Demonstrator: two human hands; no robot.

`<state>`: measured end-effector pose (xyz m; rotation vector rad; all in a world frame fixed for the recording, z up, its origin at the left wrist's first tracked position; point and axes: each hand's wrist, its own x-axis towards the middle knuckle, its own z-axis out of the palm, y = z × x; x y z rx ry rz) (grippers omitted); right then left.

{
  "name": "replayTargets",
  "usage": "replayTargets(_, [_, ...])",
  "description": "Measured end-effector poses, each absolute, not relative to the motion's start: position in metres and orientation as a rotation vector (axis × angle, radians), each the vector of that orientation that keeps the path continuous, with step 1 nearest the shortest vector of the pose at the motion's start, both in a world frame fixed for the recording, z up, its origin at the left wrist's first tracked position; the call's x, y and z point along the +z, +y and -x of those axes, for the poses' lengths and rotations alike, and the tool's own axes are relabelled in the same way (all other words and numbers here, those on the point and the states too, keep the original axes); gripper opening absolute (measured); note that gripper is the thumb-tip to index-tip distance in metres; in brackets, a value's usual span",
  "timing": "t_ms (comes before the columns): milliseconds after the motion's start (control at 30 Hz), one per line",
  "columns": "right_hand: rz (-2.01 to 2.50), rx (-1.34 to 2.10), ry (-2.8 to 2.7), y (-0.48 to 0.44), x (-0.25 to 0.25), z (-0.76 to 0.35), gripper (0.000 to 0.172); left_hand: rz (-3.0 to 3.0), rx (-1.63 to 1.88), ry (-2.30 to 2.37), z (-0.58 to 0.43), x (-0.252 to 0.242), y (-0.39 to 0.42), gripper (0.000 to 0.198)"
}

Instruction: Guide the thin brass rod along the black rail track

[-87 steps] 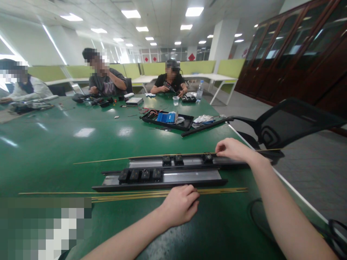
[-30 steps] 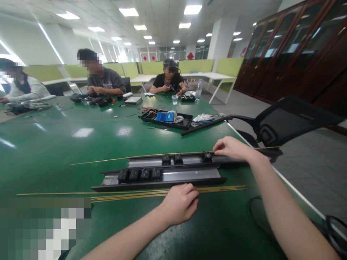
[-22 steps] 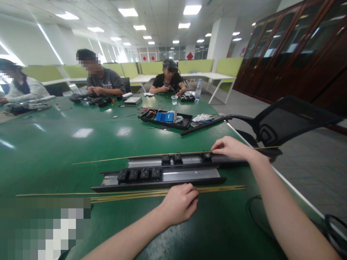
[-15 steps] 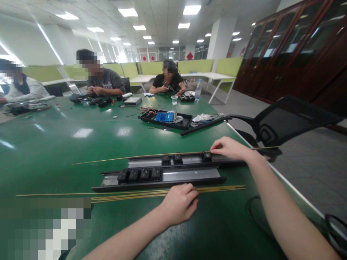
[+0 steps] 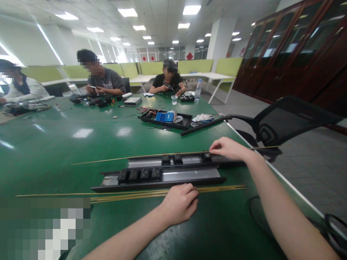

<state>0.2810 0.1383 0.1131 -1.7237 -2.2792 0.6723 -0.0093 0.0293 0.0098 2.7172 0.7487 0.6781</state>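
Two long black rails with silver channels lie side by side on the green table (image 5: pixel 67 144). The near rail (image 5: pixel 162 178) carries several black blocks, the far rail (image 5: pixel 187 159) three. My right hand (image 5: pixel 230 148) pinches a thin brass rod (image 5: pixel 135 157) at the far rail's rightmost block (image 5: pixel 206 156); the rod runs along that rail's far edge and sticks out past the table. My left hand (image 5: pixel 180 204) is curled, its fingers resting on a bundle of brass rods (image 5: pixel 130 195) lying in front of the near rail.
A black tray (image 5: pixel 168 119) with blue parts sits further back, white cloth (image 5: pixel 202 118) beside it. A black mesh chair (image 5: pixel 284 122) stands at the table's right edge. Three people work at the far end among tools, a cup (image 5: pixel 175 100) and a bottle (image 5: pixel 198 90). Black cable (image 5: pixel 333 224) lies near right.
My right hand has slid slightly left along the far rail with the brass rod, reaching the rightmost block. My left hand has stayed put.
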Motion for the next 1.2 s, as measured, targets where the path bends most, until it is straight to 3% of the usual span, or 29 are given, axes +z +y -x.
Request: replayTargets(1200, [1.799, 0.745, -2.207, 0.137, 0.117, -0.307, 0.037, -2.713, 0.696, 0.753, 0.010, 0.011, 0.028, 0.021])
